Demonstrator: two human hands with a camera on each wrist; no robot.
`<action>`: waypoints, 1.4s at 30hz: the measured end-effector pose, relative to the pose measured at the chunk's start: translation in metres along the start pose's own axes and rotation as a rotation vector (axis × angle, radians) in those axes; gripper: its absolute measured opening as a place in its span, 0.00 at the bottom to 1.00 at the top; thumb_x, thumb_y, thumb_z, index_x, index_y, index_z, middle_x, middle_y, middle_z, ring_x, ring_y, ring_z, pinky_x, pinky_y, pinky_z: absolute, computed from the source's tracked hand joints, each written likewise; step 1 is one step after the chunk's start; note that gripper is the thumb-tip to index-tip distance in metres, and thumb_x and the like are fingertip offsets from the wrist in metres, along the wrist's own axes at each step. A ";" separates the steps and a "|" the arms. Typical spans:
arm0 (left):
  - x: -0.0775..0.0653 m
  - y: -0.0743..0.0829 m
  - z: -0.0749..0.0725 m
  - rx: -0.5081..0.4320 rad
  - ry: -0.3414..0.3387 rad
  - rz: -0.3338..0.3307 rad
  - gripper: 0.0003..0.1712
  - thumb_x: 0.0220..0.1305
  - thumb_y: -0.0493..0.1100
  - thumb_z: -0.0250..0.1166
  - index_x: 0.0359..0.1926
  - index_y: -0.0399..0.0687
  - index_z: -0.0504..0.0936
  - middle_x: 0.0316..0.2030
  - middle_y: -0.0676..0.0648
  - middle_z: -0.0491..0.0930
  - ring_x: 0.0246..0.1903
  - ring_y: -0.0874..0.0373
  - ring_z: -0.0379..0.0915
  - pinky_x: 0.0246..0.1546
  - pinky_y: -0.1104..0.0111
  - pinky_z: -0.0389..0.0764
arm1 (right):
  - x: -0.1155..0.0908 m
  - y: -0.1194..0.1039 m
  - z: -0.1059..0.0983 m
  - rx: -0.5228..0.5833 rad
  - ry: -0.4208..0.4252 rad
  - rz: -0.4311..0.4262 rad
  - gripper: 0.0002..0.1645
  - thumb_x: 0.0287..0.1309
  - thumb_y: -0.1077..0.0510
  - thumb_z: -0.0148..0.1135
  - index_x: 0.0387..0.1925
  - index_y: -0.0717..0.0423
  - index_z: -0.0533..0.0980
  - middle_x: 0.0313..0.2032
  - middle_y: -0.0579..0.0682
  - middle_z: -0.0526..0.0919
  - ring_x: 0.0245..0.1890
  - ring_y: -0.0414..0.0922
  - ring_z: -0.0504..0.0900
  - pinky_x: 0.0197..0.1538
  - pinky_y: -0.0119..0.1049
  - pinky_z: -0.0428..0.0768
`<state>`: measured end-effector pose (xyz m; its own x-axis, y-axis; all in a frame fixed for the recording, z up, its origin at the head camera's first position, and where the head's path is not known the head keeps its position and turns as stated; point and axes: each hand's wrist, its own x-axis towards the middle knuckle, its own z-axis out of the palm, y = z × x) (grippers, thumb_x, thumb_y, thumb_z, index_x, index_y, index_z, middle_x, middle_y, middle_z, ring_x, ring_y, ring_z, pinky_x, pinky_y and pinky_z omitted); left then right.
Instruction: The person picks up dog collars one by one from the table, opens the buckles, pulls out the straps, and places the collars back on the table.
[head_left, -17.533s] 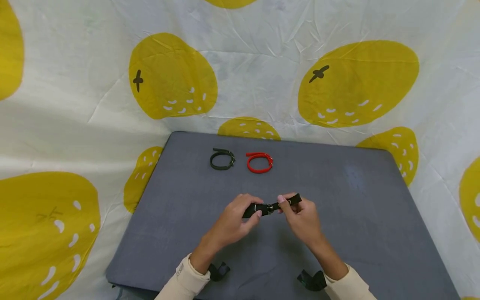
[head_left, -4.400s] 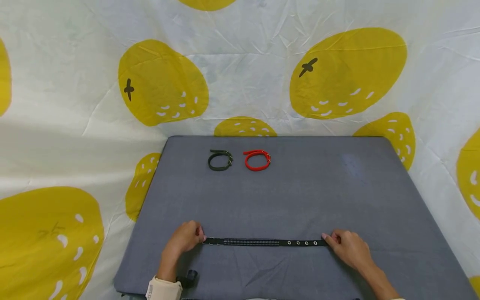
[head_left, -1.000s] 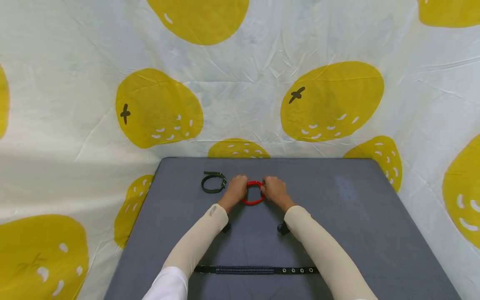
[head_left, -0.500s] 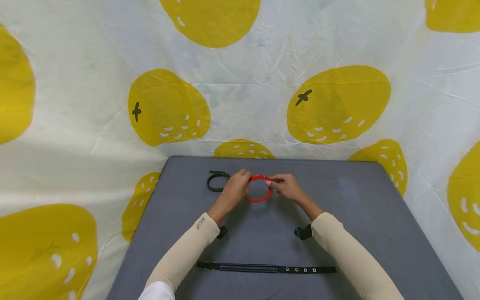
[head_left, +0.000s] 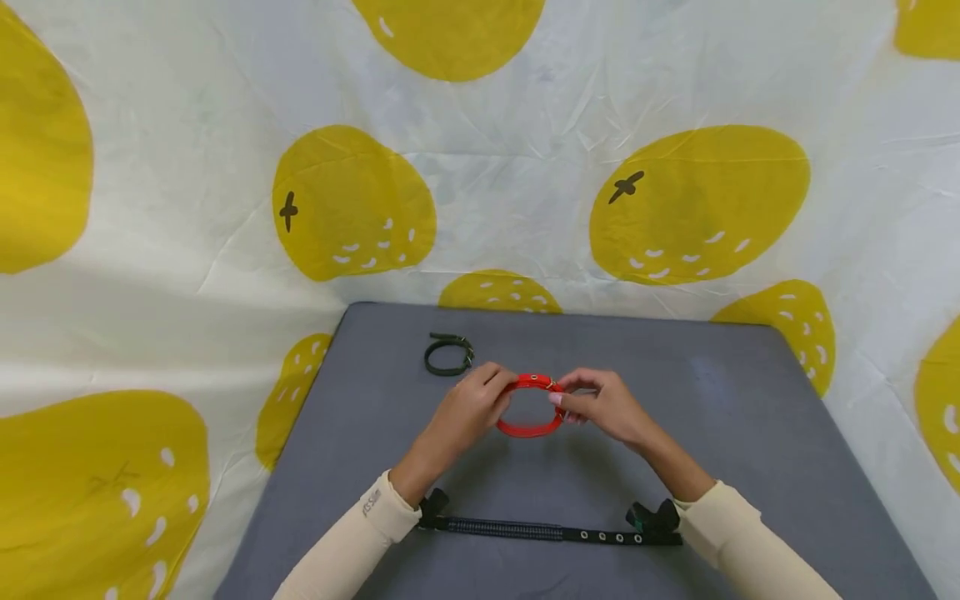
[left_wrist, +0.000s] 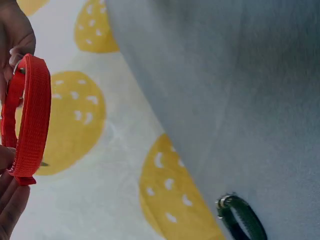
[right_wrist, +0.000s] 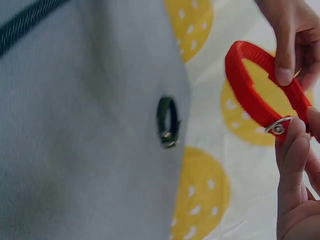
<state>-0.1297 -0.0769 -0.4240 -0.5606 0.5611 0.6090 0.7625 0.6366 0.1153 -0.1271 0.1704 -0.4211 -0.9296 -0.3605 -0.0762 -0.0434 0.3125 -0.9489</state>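
Both hands hold a buckled red collar [head_left: 525, 431] by its two sides, raised over the grey table. My left hand [head_left: 467, 412] pinches the left side between thumb and fingers. On the other side, my right hand [head_left: 607, 406] pinches the collar beside the buckle. The right wrist view shows the metal ring and eyelet [right_wrist: 278, 128] close to the right fingertips. Seen from the left wrist, the red band [left_wrist: 37, 115] stands on edge between the hands, forming a closed loop.
A dark green collar [head_left: 446, 372], buckled into a loop, lies at the back left of the table [head_left: 750, 433]. A black collar [head_left: 517, 529] with several eyelets stretches flat along the front, beneath the wrists. A fruit-patterned cloth [head_left: 510, 200] hangs behind.
The black collar was handled, straightened and laid flat at the front. Both hands then reached the red collar, lifted it off the table and brought it nearer; the right hand's grip shifted to the buckle.
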 end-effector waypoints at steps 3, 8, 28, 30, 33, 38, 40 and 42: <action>-0.006 0.013 -0.015 -0.032 0.012 0.035 0.13 0.57 0.41 0.69 0.44 0.45 0.81 0.39 0.50 0.77 0.37 0.62 0.74 0.36 0.77 0.78 | -0.020 -0.011 0.003 -0.003 0.013 -0.026 0.16 0.57 0.52 0.66 0.43 0.57 0.79 0.32 0.54 0.85 0.25 0.49 0.83 0.31 0.42 0.81; -0.013 0.030 -0.032 -0.085 0.007 0.054 0.15 0.57 0.43 0.69 0.46 0.46 0.80 0.42 0.50 0.76 0.40 0.62 0.73 0.39 0.77 0.77 | -0.046 -0.026 0.010 -0.161 0.124 -0.150 0.12 0.55 0.55 0.68 0.42 0.50 0.81 0.28 0.47 0.84 0.22 0.40 0.81 0.26 0.36 0.79; -0.007 0.068 -0.027 -0.354 0.055 -0.028 0.20 0.55 0.51 0.69 0.48 0.49 0.82 0.39 0.53 0.75 0.34 0.63 0.64 0.34 0.79 0.65 | -0.080 -0.044 0.028 -0.356 0.205 -0.414 0.18 0.45 0.66 0.72 0.40 0.48 0.81 0.35 0.41 0.82 0.26 0.32 0.81 0.28 0.26 0.79; -0.008 0.068 -0.026 -0.350 0.060 -0.026 0.18 0.56 0.51 0.68 0.46 0.49 0.83 0.38 0.54 0.74 0.33 0.63 0.63 0.33 0.79 0.64 | -0.080 -0.044 0.028 -0.351 0.193 -0.415 0.18 0.46 0.66 0.72 0.40 0.47 0.81 0.35 0.40 0.82 0.26 0.32 0.80 0.28 0.27 0.79; -0.008 0.068 -0.026 -0.341 0.060 -0.018 0.16 0.58 0.51 0.67 0.45 0.51 0.83 0.38 0.54 0.74 0.32 0.64 0.63 0.33 0.79 0.64 | -0.080 -0.042 0.027 -0.336 0.169 -0.423 0.18 0.47 0.65 0.71 0.41 0.46 0.80 0.36 0.40 0.81 0.27 0.32 0.80 0.29 0.28 0.79; -0.009 0.068 -0.025 -0.311 0.033 -0.011 0.14 0.60 0.52 0.65 0.43 0.51 0.80 0.39 0.54 0.73 0.33 0.63 0.62 0.34 0.77 0.63 | -0.080 -0.040 0.027 -0.286 0.145 -0.433 0.19 0.46 0.68 0.70 0.41 0.49 0.79 0.36 0.44 0.80 0.27 0.35 0.80 0.29 0.30 0.80; -0.010 0.068 -0.024 -0.301 0.017 -0.012 0.14 0.62 0.51 0.64 0.44 0.49 0.78 0.40 0.53 0.73 0.34 0.63 0.63 0.35 0.76 0.63 | -0.080 -0.043 0.027 -0.260 0.145 -0.427 0.19 0.46 0.70 0.70 0.40 0.51 0.78 0.35 0.45 0.80 0.26 0.35 0.80 0.29 0.30 0.80; -0.010 0.068 -0.024 -0.300 0.002 -0.011 0.14 0.63 0.50 0.63 0.45 0.48 0.77 0.41 0.53 0.74 0.35 0.63 0.64 0.35 0.77 0.65 | -0.081 -0.042 0.026 -0.239 0.141 -0.413 0.20 0.46 0.71 0.69 0.40 0.52 0.78 0.34 0.46 0.81 0.26 0.36 0.80 0.29 0.31 0.80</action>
<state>-0.0644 -0.0521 -0.4034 -0.5687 0.5536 0.6084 0.8181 0.4576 0.3484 -0.0409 0.1638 -0.3833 -0.8568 -0.3791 0.3495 -0.4860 0.3671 -0.7932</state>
